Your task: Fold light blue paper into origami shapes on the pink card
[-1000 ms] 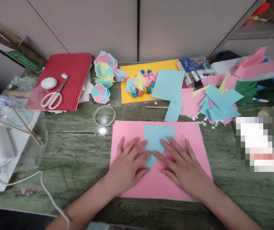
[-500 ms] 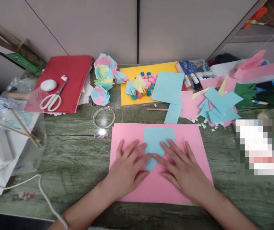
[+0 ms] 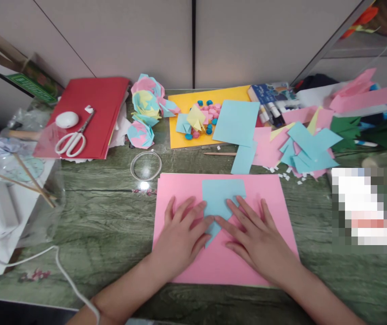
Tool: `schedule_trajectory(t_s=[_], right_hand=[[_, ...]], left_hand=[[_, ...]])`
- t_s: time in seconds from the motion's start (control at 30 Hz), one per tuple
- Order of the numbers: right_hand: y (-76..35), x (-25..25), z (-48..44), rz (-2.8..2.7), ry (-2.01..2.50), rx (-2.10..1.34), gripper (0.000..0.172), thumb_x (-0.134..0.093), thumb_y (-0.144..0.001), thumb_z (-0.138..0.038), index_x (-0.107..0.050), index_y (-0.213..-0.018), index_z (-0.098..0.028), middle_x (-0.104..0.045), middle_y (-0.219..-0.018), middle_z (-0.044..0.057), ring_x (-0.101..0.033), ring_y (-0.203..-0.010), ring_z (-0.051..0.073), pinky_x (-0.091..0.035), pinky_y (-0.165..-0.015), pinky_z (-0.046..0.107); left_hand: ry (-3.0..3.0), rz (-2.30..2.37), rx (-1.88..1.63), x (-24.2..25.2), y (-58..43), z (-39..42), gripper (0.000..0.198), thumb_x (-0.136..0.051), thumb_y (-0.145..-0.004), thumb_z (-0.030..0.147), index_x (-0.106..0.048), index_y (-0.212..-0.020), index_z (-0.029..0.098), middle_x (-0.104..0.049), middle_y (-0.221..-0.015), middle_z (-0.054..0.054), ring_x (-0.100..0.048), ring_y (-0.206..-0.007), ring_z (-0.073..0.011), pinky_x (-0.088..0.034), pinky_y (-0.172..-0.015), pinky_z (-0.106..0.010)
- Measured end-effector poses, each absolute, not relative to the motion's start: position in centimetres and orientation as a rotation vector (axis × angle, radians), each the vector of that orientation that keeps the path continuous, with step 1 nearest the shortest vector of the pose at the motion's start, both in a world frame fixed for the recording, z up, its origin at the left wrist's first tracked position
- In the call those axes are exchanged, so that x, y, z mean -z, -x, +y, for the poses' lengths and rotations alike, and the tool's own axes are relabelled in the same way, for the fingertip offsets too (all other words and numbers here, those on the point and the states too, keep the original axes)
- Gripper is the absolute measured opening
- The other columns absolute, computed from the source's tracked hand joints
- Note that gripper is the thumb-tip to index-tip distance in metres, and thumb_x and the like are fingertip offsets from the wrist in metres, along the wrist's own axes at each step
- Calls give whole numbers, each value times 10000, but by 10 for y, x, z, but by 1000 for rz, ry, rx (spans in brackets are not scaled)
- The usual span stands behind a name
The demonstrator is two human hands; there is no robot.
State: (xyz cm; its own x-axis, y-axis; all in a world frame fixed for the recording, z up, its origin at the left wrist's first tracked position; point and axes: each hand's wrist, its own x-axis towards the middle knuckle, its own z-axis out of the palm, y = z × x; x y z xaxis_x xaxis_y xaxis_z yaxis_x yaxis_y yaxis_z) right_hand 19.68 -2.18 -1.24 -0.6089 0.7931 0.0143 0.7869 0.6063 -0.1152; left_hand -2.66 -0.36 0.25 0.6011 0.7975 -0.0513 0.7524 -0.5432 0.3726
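Note:
A light blue piece of paper (image 3: 222,194) lies on a larger stack of pink paper (image 3: 264,187) in front of me. My left hand (image 3: 183,239) presses on its left side, fingers spread. From the right, my right hand (image 3: 256,239) rests with spread fingers over the blue paper's right edge. The two index fingertips meet near its middle. The lower part of the blue paper narrows between my hands, and its side edges are partly hidden under the fingers.
White scissors (image 3: 71,143) and a white egg-shaped object (image 3: 67,119) lie on a red folder (image 3: 91,99). Behind the pink stack are a clear ring (image 3: 131,166), paper flowers (image 3: 144,108), a yellow sheet (image 3: 179,110) and blue cut papers (image 3: 311,144). A white cable (image 3: 71,286) runs at left.
Both hands stay spread on the blue paper, with only tiny finger shifts. The whole view has drifted slightly.

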Motion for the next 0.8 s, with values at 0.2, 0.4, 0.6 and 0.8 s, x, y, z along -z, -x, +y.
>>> schedule_trajectory(t_s=[0.2, 0.4, 0.6, 0.8], right_hand=[[-197, 13, -21, -2747, 1366, -157, 540, -440, -861, -434, -257, -1359, -334, -252, -1435, 92, -184, -1315, 313, -122, -1001, 642], [-197, 14, -22, -2747, 1371, -157, 540, -442, -861, -428, -256, -1359, -335, -259, -1433, 89, -185, -1316, 311, -125, -1004, 638], [-198, 14, -22, -2744, 1371, -153, 537, -443, -860, -429, -262, -1357, -336, -259, -1433, 81, -181, -1317, 310, -127, -1005, 638], [-197, 14, -22, -2738, 1373, -154, 533, -444, -859, -429, -269, -1354, -337, -256, -1434, 86, -187, -1315, 311, -124, -1003, 639]], left_hand=[[-2510, 1260, -226, 1, 25, -5, 336, -453, -865, 366, -508, -1191, 308, -432, -1329, -22, -283, -1257, -282, -116, -1028, -599], [-2520, 1238, -219, 1, 27, -4, 376, -474, -850, 392, -494, -1212, 291, -425, -1337, -34, -278, -1261, -291, -109, -1029, -599], [-2511, 1248, -185, 1, 27, -4, 386, -443, -858, 427, -477, -1224, 311, -414, -1349, -12, -256, -1274, -288, -98, -1031, -597], [-2504, 1251, -192, 1, 27, -3, 381, -461, -851, 417, -490, -1213, 305, -421, -1341, -20, -258, -1272, -290, -92, -1032, -598]])
